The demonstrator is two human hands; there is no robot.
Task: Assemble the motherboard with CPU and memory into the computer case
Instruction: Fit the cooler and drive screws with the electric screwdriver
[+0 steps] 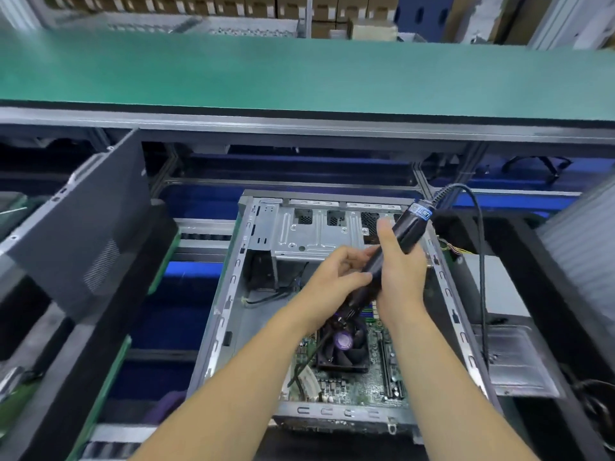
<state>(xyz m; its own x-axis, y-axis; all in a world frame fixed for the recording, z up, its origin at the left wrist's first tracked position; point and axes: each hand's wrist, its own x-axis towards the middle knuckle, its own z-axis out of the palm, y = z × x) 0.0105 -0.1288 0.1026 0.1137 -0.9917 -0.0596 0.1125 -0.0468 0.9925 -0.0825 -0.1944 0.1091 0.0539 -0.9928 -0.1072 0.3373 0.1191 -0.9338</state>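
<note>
My right hand [397, 267] grips the electric screwdriver [389, 254] barrel; my left hand [336, 271] pinches its lower end. The motherboard [359, 380] lies in the computer case [233, 294] directly beneath both. I judge I should steady the bit square before driving.

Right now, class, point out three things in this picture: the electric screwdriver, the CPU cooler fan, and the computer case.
electric screwdriver [401, 236]: head view, on the black barrel between both hands.
CPU cooler fan [344, 342]: head view, on the purple hub label.
computer case [229, 294]: head view, on the left metal side rail.
</note>
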